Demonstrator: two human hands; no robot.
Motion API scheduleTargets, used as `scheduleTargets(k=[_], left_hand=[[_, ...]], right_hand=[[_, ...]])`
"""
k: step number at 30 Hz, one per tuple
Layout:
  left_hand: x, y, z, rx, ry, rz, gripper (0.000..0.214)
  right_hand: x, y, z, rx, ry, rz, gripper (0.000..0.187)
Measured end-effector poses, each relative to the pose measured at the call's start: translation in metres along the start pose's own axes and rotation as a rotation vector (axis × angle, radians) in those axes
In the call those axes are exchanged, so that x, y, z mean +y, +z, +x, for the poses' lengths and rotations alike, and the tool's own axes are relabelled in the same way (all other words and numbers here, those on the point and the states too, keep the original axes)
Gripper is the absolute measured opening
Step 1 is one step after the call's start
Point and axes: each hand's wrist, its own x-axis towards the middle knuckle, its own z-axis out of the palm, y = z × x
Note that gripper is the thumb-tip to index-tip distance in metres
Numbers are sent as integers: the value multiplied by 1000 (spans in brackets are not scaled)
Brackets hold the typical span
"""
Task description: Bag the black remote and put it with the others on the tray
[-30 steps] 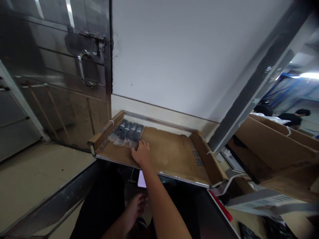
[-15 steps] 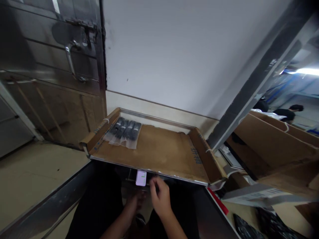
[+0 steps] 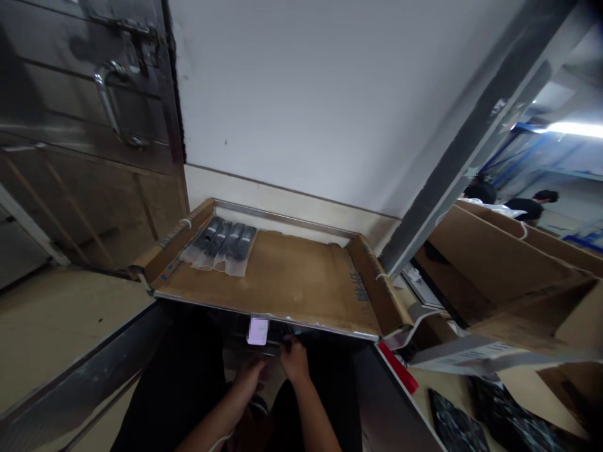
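My right hand [image 3: 294, 361] is below the front edge of the cardboard-lined tray [image 3: 301, 282], its fingers curled together near dark items. Whatever those fingers hold, if anything, I cannot make out. Lower and to its left, my left hand [image 3: 250, 378] is open, with its loosely bent fingers pointing toward the right hand. Above and between the hands shows a small lit lilac screen [image 3: 259, 331], partly blurred out. Several dark cylindrical things in clear plastic sleeves [image 3: 230, 245] lie side by side at the tray's left end.
A white wall [image 3: 292, 94] stands behind the tray, and a metal door [image 3: 85, 113] with a handle is at left. To the right are a large cardboard box [image 3: 518, 263], a red object [image 3: 398, 369] and black plastic bags [image 3: 459, 420] on the floor. People work far right.
The whole view has shifted slightly, so the scene sits further left and higher. My right hand's fingers have turned in toward the dark area under the tray's edge. The sleeved things lie as before.
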Motion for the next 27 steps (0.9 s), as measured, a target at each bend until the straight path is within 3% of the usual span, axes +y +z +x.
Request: scheduleTargets(k=[4,7,10,13,15,17,18,20,22,24,27], left_hand=[[9,-9,-5,110,93,-17,31],[42,-19,-34,63,277,-22,38],[119,-34,-81,8,508,94,39],[226,-51,-107,156,906,250,31],[289,-59,-97,320,1186,423,31],[325,-65,-68,451,1339,711,37],[331,-67,-50,522,1324,865,43],[324,-70,-12,601,1093,1159,54],[303,-74,17,565,911,1357,60],[284,-77,34,577,871,1430,63],[271,-82,38,582,874,1450,63]], right_hand=[[4,12,-3,-116,-104,33,27],[11,19,-10,-184,-191,65,26],[15,19,-11,-189,-148,63,26],[12,16,-10,-214,-129,26,29],[7,15,-12,-237,-137,4,28],[2,14,-14,-266,-159,2,28],[1,14,-15,-281,-167,7,28],[1,15,-15,-309,-175,21,29],[4,17,-13,-323,-166,12,30],[8,19,-10,-324,-148,-39,33],[13,25,-7,-313,-155,-152,42]])
